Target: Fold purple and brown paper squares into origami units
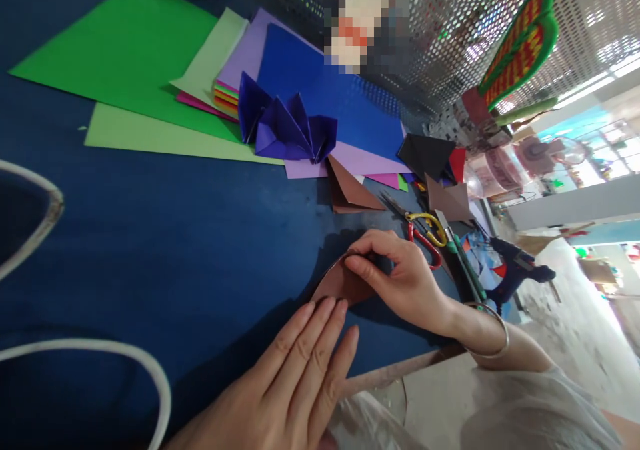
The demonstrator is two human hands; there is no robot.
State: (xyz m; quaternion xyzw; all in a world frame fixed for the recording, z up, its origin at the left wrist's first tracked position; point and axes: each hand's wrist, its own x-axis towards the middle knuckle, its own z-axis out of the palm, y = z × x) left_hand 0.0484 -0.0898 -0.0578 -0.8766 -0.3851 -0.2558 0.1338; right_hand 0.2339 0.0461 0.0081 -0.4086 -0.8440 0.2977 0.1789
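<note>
A small piece of folded brown paper (pixel 345 283) lies on the blue table (pixel 200 237). My right hand (pixel 400 277), with a bangle at the wrist, pinches its upper edge between thumb and fingers. My left hand (pixel 295 370) is stretched flat, its fingertips resting on the paper's lower edge. Another folded brown paper (pixel 353 190) sits just above, beside a dark purple folded paper shape (pixel 285 127).
Green sheets (pixel 125 50) and a blue sheet (pixel 335 97) lie at the back. Scissors (pixel 425 227), a green cutter (pixel 467 267) and a glue gun (pixel 515 267) are at the right. A white cable (pixel 125 350) loops at the left.
</note>
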